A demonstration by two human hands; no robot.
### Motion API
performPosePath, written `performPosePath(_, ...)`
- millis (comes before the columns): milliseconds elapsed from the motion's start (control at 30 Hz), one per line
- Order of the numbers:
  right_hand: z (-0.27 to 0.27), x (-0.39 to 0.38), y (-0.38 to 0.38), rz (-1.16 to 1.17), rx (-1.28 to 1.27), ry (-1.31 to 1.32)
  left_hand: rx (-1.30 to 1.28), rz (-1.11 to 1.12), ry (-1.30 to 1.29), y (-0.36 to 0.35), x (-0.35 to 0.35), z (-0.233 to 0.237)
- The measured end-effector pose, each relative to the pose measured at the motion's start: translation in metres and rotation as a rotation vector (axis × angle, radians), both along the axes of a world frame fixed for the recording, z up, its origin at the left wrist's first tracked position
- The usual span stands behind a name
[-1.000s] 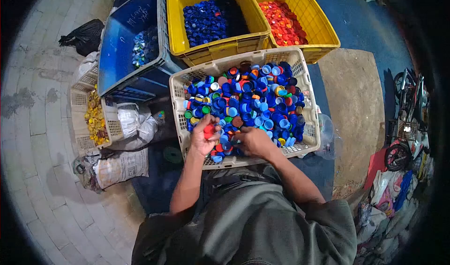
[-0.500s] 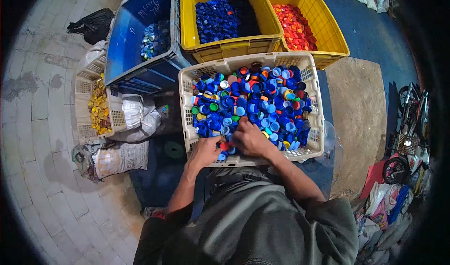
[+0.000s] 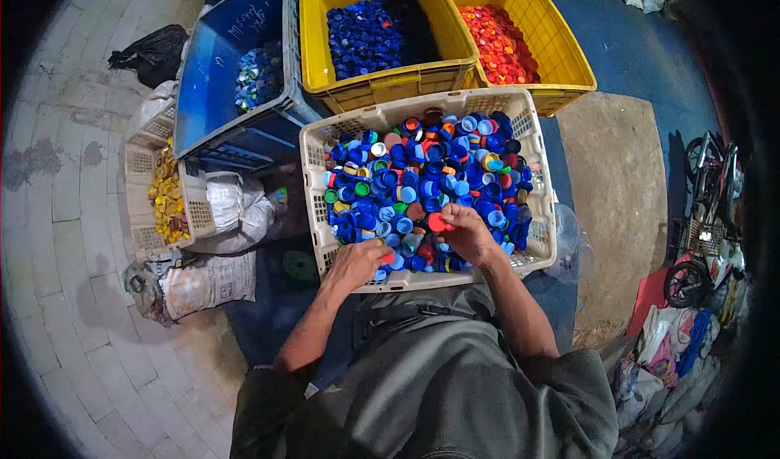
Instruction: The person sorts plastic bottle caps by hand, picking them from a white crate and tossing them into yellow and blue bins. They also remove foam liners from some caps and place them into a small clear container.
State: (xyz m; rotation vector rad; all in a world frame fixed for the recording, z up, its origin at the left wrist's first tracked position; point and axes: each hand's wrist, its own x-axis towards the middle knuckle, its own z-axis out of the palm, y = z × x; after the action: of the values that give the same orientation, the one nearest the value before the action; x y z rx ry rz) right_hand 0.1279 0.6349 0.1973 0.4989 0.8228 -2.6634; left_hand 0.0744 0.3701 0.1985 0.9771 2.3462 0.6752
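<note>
A white plastic crate (image 3: 439, 281) in front of me holds many loose bottle caps (image 3: 398, 175), mostly dark and light blue, with some red, green, orange, yellow and white ones. My right hand (image 3: 473, 236) is raised over the caps on the crate's near right side, pinching a red bottle cap (image 3: 439, 223) between thumb and fingers. At the near left corner, my left hand (image 3: 354, 266) is closed around another red bottle cap (image 3: 387, 257), part of which shows past its fingertips.
Behind the crate stand a yellow bin (image 3: 390, 79) of blue caps and a yellow bin (image 3: 561, 28) of red caps. A blue bin (image 3: 227, 126) stands left, beside a crate (image 3: 138, 207) of yellow caps and white sacks (image 3: 213, 284). Bicycles (image 3: 691, 256) are at far right.
My right hand has lifted from the caps and moved right, with a red bottle cap now showing in its fingers. My left hand stays near the same corner. The view has shifted slightly.
</note>
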Motion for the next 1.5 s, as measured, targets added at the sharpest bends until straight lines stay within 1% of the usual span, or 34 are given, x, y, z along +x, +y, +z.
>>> performPosePath(33, 0.001, 0.001, 0.0, -0.019, -0.087, 0.004, 0.015, -0.02, 0.002, 0.001, -0.001, 0.0)
performPosePath(133, 0.007, 0.001, 0.001, -0.052, -0.066, -0.082, -0.037, -0.026, -0.006, 0.008, -0.005, 0.003)
performPosePath(233, 0.003, 0.002, 0.003, -0.112, -0.103, -0.097, -0.004, -0.045, 0.027, 0.006, -0.005, 0.003)
performPosePath(333, -0.006, 0.004, 0.006, -0.14, -0.106, -0.099, 0.138, 0.09, -0.122, 0.008, -0.01, 0.001)
performPosePath(400, -0.004, 0.004, 0.006, -0.153, -0.062, -0.132, 0.369, 0.307, -0.329, 0.007, -0.013, -0.014)
performPosePath(433, -0.001, 0.004, 0.005, -0.159, -0.041, -0.151, 0.483, 0.417, -0.433, 0.011, -0.016, -0.009)
performPosePath(500, 0.008, 0.001, 0.003, -0.179, -0.033, -0.187, 0.666, 0.568, -0.78, 0.021, -0.027, 0.001)
performPosePath(567, 0.015, -0.002, 0.0, -0.223, -0.054, -0.179, 0.814, 0.743, -1.105, 0.038, -0.036, 0.024)
performPosePath(600, 0.019, -0.003, -0.003, -0.259, -0.078, -0.155, 0.916, 0.759, -1.216, 0.047, -0.038, 0.022)
performPosePath(633, 0.021, -0.002, -0.004, -0.298, -0.101, -0.13, 0.986, 0.849, -1.282, 0.059, -0.038, 0.019)
performPosePath(667, 0.02, -0.003, -0.004, -0.31, -0.096, -0.12, 1.065, 0.926, -1.416, 0.067, -0.039, 0.011)
performPosePath(700, 0.02, -0.003, -0.005, -0.338, -0.051, -0.12, 1.141, 1.005, -1.549, 0.075, -0.038, 0.003)
performPosePath(733, 0.02, -0.004, -0.007, -0.366, -0.008, -0.119, 1.187, 1.12, -1.62, 0.084, -0.037, 0.001)
performPosePath(767, 0.022, -0.005, -0.007, -0.393, 0.034, -0.118, 1.289, 1.125, -1.681, 0.095, -0.035, -0.004)
performPosePath(800, 0.026, -0.005, -0.005, -0.408, -0.009, -0.137, 1.303, 1.098, -1.697, 0.104, -0.032, -0.007)
performPosePath(833, 0.026, -0.004, -0.003, -0.428, 0.029, -0.144, 1.316, 1.069, -1.713, 0.113, -0.031, -0.006)
performPosePath(867, 0.024, -0.002, -0.002, -0.448, 0.067, -0.152, 1.296, 1.123, -1.706, 0.12, -0.03, -0.009)
performPosePath(967, 0.027, 0.003, 0.003, -0.519, 0.123, -0.192, 1.264, 1.146, -1.634, 0.143, -0.029, -0.01)
performPosePath(1000, 0.03, 0.004, 0.004, -0.535, 0.152, -0.201, 1.233, 1.164, -1.7, 0.148, -0.03, -0.015)
performPosePath(1033, 0.032, 0.005, 0.006, -0.55, 0.182, -0.212, 1.247, 1.109, -1.726, 0.154, -0.03, -0.013)
performPosePath(1067, 0.022, 0.007, 0.007, -0.587, 0.13, -0.188, 1.261, 1.052, -1.752, 0.16, -0.03, -0.011)
performPosePath(1100, 0.02, 0.008, 0.01, -0.596, 0.146, -0.196, 1.274, 0.993, -1.779, 0.167, -0.03, -0.009)
performPosePath(1133, 0.021, 0.006, 0.011, -0.604, 0.161, -0.202, 1.23, 1.077, -1.731, 0.175, -0.031, -0.008)
performPosePath(1200, 0.028, 0.0, 0.015, -0.622, 0.231, -0.232, 1.187, 1.069, -1.7, 0.192, -0.038, -0.007)
performPosePath(1267, 0.027, -0.012, 0.026, -0.696, 0.236, -0.182, 1.142, 1.054, -1.675, 0.214, -0.052, -0.004)
performPosePath(1300, 0.028, -0.021, 0.035, -0.733, 0.241, -0.154, 1.125, 0.73, -1.755, 0.223, -0.069, -0.021)
performPosePath(1333, 0.043, -0.034, 0.047, -0.764, 0.298, -0.196, 1.254, 0.627, -1.718, 0.245, -0.084, -0.02)
performPosePath(1367, 0.021, -0.049, 0.072, -0.731, 0.41, -0.024, 1.379, 0.522, -1.678, 0.272, -0.102, -0.016)
performPosePath(1400, 0.034, -0.071, 0.094, -0.792, 0.414, 0.092, 1.367, 0.572, -1.681, 0.301, -0.131, -0.002)
performPosePath(1433, 0.067, -0.095, 0.114, -0.859, 0.469, 0.017, 1.35, 0.625, -1.686, 0.33, -0.157, 0.02)
performPosePath(1467, 0.085, -0.112, 0.134, -0.9, 0.421, 0.199, 1.327, 0.693, -1.662, 0.35, -0.169, 0.068)
performPosePath(1500, 0.071, -0.132, 0.171, -0.836, 0.496, 0.256, 1.304, 0.759, -1.637, 0.366, -0.178, 0.11)
